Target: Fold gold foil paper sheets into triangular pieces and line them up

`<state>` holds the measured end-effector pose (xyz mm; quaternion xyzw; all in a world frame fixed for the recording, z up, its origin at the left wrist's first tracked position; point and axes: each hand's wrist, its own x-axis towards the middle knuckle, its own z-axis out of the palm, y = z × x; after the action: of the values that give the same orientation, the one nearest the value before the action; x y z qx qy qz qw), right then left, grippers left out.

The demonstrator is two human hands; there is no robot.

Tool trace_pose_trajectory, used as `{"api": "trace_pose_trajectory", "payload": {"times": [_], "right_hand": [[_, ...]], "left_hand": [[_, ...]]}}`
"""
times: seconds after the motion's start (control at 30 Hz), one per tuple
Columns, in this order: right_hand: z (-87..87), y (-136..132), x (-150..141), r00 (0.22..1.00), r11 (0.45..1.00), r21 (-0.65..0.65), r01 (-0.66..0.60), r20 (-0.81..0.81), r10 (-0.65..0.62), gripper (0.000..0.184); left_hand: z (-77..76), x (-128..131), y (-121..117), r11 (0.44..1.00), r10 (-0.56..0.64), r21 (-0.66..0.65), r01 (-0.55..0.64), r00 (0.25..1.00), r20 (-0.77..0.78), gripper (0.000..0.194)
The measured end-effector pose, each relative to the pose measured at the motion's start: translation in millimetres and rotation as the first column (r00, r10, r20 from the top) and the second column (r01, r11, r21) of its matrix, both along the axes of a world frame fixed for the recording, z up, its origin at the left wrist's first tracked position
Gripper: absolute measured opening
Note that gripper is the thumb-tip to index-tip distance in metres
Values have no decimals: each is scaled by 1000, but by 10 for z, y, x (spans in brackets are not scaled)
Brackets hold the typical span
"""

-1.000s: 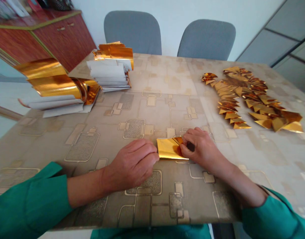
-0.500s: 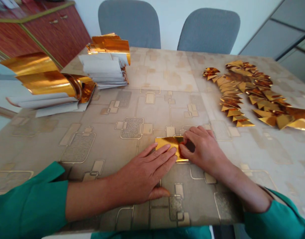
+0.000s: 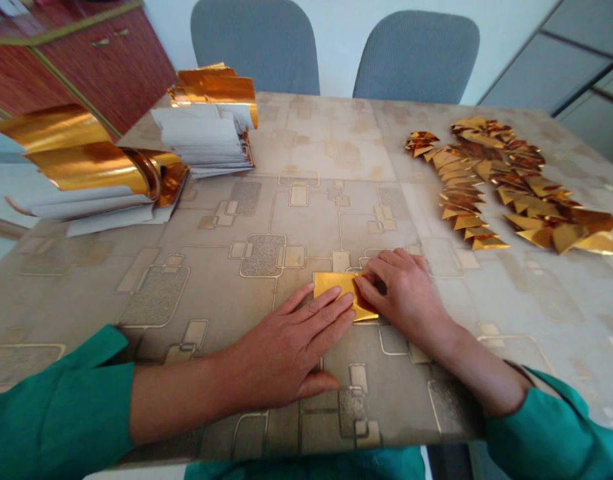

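Note:
A small rectangle of gold foil paper (image 3: 331, 281) lies on the patterned tablecloth (image 3: 226, 293) close in front of me. My left hand (image 3: 299, 340) rests flat across its lower left part, fingers stretched out and thumb apart. At the sheet's right end, my right hand (image 3: 404, 283) has thumb and forefinger pinched on the paper's edge. The curled fingers hide that end, so I cannot see exactly how the foil is folded there.
Stacks of white-backed gold foil sheets stand at the left (image 3: 96, 173) and farther back (image 3: 206, 133). Overlapping folded gold pieces (image 3: 466, 180) lie in chains at the right. Two grey chairs (image 3: 256, 47) stand behind the table, with a reddish cabinet (image 3: 101, 73) back left.
My right hand's thumb and forefinger have shifted slightly left and up along the paper, and its surface now looks evenly gold. My left hand stays pressed in place.

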<state>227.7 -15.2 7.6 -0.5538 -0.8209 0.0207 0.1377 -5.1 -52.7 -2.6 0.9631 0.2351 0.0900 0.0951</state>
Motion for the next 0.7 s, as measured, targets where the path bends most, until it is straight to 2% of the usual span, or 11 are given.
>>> {"api": "trace_pose_trajectory", "payload": {"times": [0.57,0.7], "right_hand": [[-15,16,-52,997,999,44,17,78,-20,23],[6,37,-9,999,1000,11,29,19,-30,15]], "left_hand": [[-19,11,4,1000,-5,0,5,1000,-23,75],[-20,8,16,1000,-9,-16,8,1000,-22,75]]}}
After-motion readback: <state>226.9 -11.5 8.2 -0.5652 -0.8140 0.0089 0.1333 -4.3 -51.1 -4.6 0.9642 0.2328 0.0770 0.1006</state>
